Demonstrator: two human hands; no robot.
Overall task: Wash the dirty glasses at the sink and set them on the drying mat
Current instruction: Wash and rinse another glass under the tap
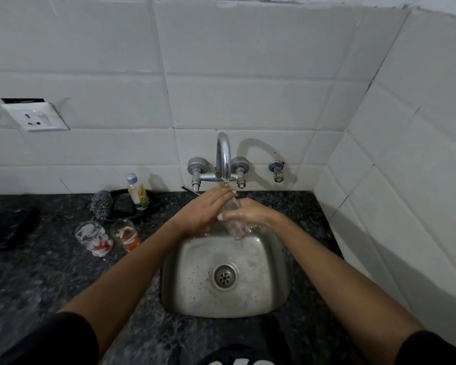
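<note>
Over the steel sink the right hand wraps the clear glass, tilted mouth-up toward the tap, while the left hand lies open-palmed against its near-left side.

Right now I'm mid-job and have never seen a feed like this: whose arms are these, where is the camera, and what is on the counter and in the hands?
There is no machine here. One wide-angle camera sits on a person's head and looks forward and down, so the two bare arms coming in from the bottom are that person's own.

The right hand grips a clear glass, tilted over the steel sink just below the tap. The left hand lies flat against the glass near its mouth. Whether water is running is hard to tell.

On the dark stone counter to the left stand two dirty glasses with red and white residue. Behind them are a steel scrubber and a small bottle. No drying mat can be made out clearly.
</note>
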